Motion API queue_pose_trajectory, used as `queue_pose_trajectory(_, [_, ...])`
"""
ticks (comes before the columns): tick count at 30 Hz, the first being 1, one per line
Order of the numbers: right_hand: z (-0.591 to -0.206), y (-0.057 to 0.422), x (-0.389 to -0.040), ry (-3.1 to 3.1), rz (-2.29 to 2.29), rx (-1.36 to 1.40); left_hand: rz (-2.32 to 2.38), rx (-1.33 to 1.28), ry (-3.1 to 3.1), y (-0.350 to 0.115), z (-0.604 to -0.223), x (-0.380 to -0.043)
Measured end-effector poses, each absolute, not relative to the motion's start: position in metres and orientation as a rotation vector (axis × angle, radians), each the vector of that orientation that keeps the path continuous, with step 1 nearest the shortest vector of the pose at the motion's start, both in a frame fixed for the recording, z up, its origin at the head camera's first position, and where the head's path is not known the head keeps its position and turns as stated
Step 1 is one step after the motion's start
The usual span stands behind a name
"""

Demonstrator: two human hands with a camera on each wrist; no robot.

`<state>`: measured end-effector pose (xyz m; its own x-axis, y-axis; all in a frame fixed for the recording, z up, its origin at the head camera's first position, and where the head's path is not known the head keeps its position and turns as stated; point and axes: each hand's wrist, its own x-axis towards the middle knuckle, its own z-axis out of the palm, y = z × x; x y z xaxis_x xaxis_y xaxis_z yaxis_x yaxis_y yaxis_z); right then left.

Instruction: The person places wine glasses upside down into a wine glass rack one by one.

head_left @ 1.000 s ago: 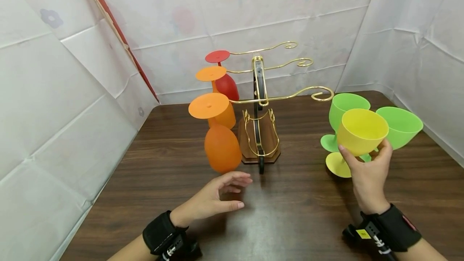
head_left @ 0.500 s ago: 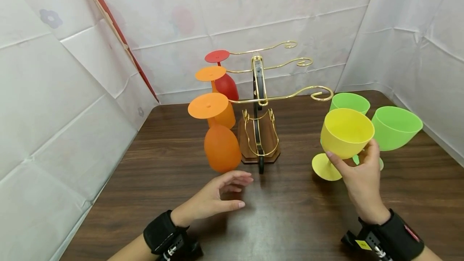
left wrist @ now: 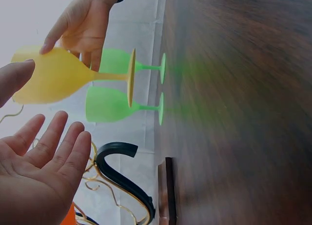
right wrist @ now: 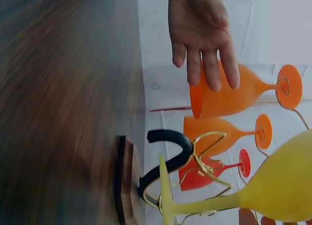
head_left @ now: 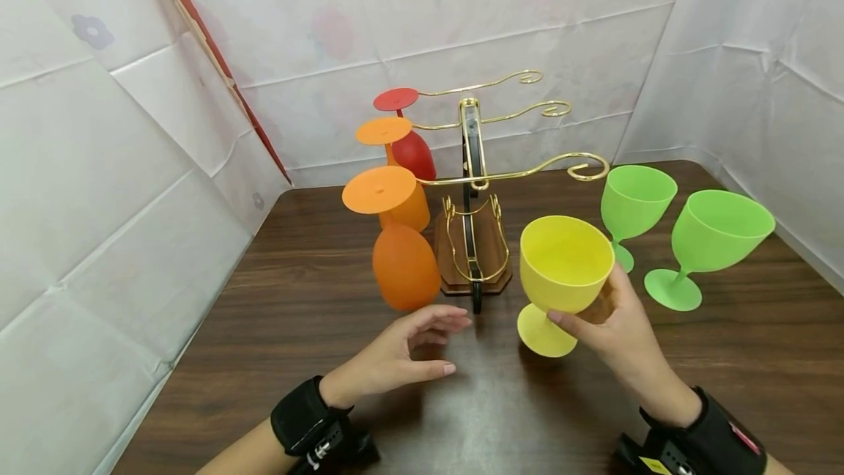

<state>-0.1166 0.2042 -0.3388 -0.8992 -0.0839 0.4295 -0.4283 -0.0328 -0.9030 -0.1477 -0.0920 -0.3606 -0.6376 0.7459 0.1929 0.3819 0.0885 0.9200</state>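
Note:
My right hand point(head_left: 623, 328) grips a yellow goblet point(head_left: 565, 259) by its bowl, thumb on the near side and fingers round the far side. The goblet is upright, and in the left wrist view its yellow foot point(left wrist: 130, 78) is off the table. Left of it, my left hand point(head_left: 402, 354) hovers over the table with fingers loosely spread, holding nothing. A gold wire rack point(head_left: 471, 145) on a wooden base stands ahead. Two orange goblets point(head_left: 404, 270) and a red goblet point(head_left: 414, 155) hang upside down from its left arms.
Two green goblets, one nearer point(head_left: 715, 233) and one farther point(head_left: 634, 200), stand upright on the dark wooden table point(head_left: 297, 299) at the right. Curled gold wire arms point(head_left: 587, 167) stick out on the rack's right side. White sheeting point(head_left: 527, 13) surrounds the table.
My right hand has carried the yellow goblet left, away from the green goblets and toward the middle. My left hand has barely shifted.

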Motion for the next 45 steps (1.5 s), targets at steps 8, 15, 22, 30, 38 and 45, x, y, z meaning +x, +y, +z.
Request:
queue_pose_trajectory(8, [-0.337, 0.194, -0.118, -2.022, 2.011, 0.610, 1.586, 1.143, 2.061, -0.089, -0.358, -0.148])
queue_pose_trajectory(15, [-0.334, 0.180, -0.118, -1.952, 2.069, 0.780, 1.671, 1.157, 2.099, -0.079, -0.350, -0.147])
queue_pose_trajectory(22, [-0.332, 0.168, -0.115, -2.046, 2.111, 0.863, 1.827, 1.230, 1.993, -0.062, -0.342, -0.148])
queue_pose_trajectory(30, [-0.333, 0.159, -0.113, -2.017, 2.125, 0.963, 1.974, 1.302, 1.833, -0.049, -0.338, -0.148])
queue_pose_trajectory(38, [-0.339, 0.169, -0.116, -1.969, 2.240, 1.080, 2.007, 1.322, 1.837, -0.048, -0.337, -0.146])
queue_pose_trajectory(45, [-0.342, 0.191, -0.125, -1.885, 2.513, 1.085, 1.888, 1.662, 2.037, -0.051, -0.326, -0.133])
